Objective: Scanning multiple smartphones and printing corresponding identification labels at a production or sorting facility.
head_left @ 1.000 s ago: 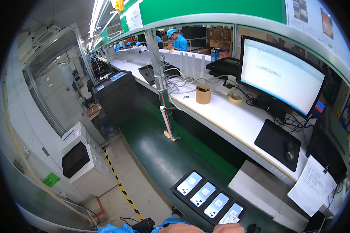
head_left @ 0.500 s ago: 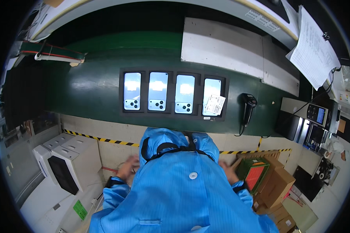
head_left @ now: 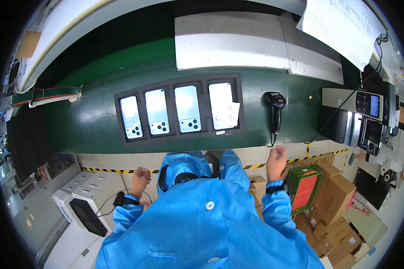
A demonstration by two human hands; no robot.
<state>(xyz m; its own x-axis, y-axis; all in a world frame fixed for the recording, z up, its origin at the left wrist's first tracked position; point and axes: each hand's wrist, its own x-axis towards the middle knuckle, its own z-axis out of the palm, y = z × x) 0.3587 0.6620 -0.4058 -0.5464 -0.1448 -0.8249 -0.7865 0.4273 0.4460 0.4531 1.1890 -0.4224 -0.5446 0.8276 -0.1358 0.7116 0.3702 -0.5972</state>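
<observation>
My left hand (head_left: 140,179) hangs over the floor in front of the bench, fingers loosely bent, with nothing seen in it. My right hand (head_left: 277,162) is raised at the bench's front edge, just below a black handheld scanner (head_left: 275,112) and apart from it; its half-curled, slightly blurred fingers show nothing held. On the green bench a black tray (head_left: 170,107) holds a row of light blue phones, backs up: one phone (head_left: 130,117) at left, a second (head_left: 156,112), a third (head_left: 187,109), and another (head_left: 220,94) at right partly covered by a white label sheet (head_left: 226,115).
White panels (head_left: 231,42) lie behind the tray. A label printer (head_left: 352,105) stands at right, with lined paper (head_left: 341,27) hanging above. A green and red crate (head_left: 304,188) and cardboard boxes (head_left: 332,193) sit on the floor at right, a white cabinet (head_left: 92,193) at left.
The view has shifted, so the tray appears further left and tilted. My right hand has risen from beside my body to the bench edge; my left hand has come slightly up and forward.
</observation>
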